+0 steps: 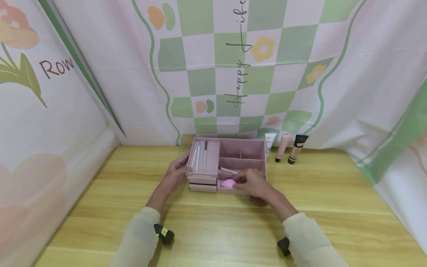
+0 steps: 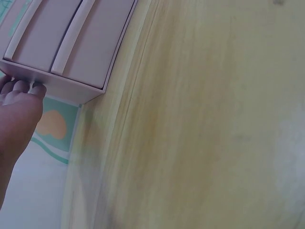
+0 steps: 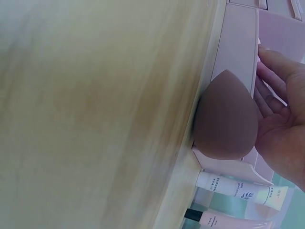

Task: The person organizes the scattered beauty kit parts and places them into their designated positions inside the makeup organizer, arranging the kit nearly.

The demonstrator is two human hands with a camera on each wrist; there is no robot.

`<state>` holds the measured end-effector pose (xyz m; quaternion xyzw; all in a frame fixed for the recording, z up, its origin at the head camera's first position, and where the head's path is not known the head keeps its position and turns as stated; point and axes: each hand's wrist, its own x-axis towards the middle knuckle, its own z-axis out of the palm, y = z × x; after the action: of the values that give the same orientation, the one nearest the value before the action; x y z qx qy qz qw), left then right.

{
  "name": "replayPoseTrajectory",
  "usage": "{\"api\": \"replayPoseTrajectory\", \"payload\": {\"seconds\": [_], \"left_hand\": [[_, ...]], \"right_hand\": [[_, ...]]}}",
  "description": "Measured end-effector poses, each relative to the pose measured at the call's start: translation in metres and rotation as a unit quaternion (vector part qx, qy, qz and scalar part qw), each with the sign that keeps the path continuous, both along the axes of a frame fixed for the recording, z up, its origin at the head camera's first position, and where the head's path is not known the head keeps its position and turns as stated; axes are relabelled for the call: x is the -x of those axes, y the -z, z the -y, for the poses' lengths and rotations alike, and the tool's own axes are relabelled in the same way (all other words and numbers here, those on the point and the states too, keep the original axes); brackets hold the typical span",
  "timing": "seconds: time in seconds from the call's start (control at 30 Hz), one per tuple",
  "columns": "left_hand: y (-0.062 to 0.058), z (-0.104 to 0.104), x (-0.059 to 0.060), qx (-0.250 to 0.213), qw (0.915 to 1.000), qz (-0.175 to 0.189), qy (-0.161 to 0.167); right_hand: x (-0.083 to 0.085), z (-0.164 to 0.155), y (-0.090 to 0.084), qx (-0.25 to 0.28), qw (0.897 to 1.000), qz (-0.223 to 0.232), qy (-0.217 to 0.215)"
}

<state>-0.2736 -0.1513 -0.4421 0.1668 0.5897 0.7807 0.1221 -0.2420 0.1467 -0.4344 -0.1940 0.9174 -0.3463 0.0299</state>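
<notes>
**A:** What is at the far left?

**B:** A person's left hand (image 1: 175, 172) rests against the left outer wall of a pink organizer box (image 1: 227, 165) standing on a wooden counter (image 1: 333, 200). In the left wrist view its fingertips (image 2: 28, 88) press the box's side edge, fingers fairly straight, curled round nothing.

**A:** And just right of that hand?

**B:** The box's long left compartment, holding a few slim brushes (image 1: 199, 155) lying lengthwise. Below it, on the box's front, are two shallow drawers (image 1: 202, 184), both closed.

**A:** Where is the right hand?

**B:** The right hand (image 1: 251, 183) is over the box's front right compartment. A pink teardrop makeup sponge (image 1: 228, 183) lies just left of its fingertips in the head view. From the right wrist camera the sponge (image 3: 226, 117) sits at the compartment's front edge, against the fingers (image 3: 276, 78), which look loosely bent beside it. It seems a touch and not a firm grip, though the close, blurred view leaves that unsure.

**A:** Anything beyond that hand?

**B:** Farther back and right, three cosmetic tubes stand against the patterned backdrop (image 1: 233, 66): a white tube (image 1: 270, 142), a pink tube (image 1: 282, 147) and a black-capped beige tube (image 1: 297, 149), side by side, just beside the box.
</notes>
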Motion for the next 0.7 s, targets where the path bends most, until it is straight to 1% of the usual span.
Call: {"api": "replayPoseTrajectory", "payload": {"seconds": [0.17, 0.27, 0.33, 0.43, 0.53, 0.7], "left_hand": [[0.001, -0.001, 0.0, 0.0, 1.0, 0.002, -0.005], [0.002, -0.001, 0.0, 0.001, 1.0, 0.001, -0.005], [0.002, -0.001, 0.0, 0.002, 1.0, 0.001, -0.005], [0.002, -0.002, -0.001, 0.001, 0.9999, 0.005, -0.011], [0.001, -0.002, -0.002, 0.001, 0.9999, 0.006, -0.014], [0.002, -0.001, -0.001, -0.002, 1.0, 0.002, -0.008]], "right_hand": [[-0.003, -0.003, -0.001, -0.006, 1.0, 0.002, 0.005], [-0.007, -0.006, -0.001, -0.007, 1.0, -0.008, 0.005], [-0.011, -0.009, -0.002, 0.004, 1.0, -0.015, 0.003], [-0.019, -0.013, -0.004, 0.021, 0.999, -0.036, -0.014], [-0.028, -0.019, -0.007, 0.025, 0.998, -0.048, -0.016], [-0.04, -0.033, -0.013, 0.018, 0.999, -0.038, 0.001]]}}
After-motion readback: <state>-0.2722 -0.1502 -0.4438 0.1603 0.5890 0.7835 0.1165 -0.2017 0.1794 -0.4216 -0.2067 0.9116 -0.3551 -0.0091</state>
